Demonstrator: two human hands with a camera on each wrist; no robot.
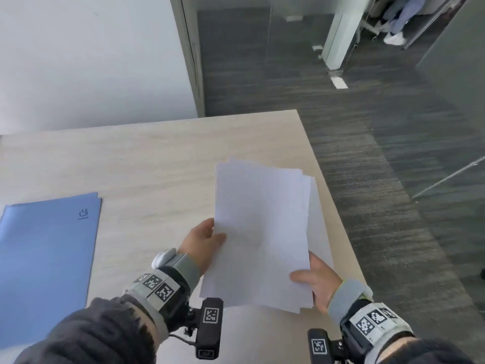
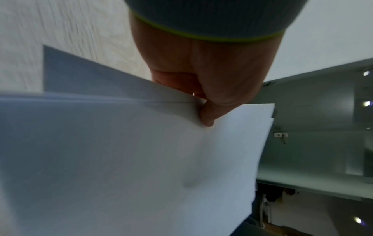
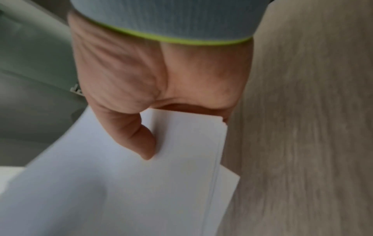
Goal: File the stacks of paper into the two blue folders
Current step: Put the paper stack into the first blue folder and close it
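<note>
A stack of white paper [image 1: 262,232] is held above the right part of the wooden table [image 1: 147,158], its sheets slightly fanned. My left hand [image 1: 207,240] pinches the stack's left edge, thumb on top [image 2: 207,115]. My right hand [image 1: 312,279] pinches the near right corner, thumb on top [image 3: 145,143], fingers hidden underneath. The paper [image 2: 121,159] fills much of both wrist views [image 3: 121,183]. Blue folders [image 1: 44,258] lie closed and stacked at the table's left, well apart from both hands.
The table's right edge [image 1: 338,206] runs just beside the paper, with dark carpet floor [image 1: 393,179] beyond. A white wall [image 1: 91,61] stands behind the table. A glass partition and a seated person's legs [image 1: 399,22] show far back right.
</note>
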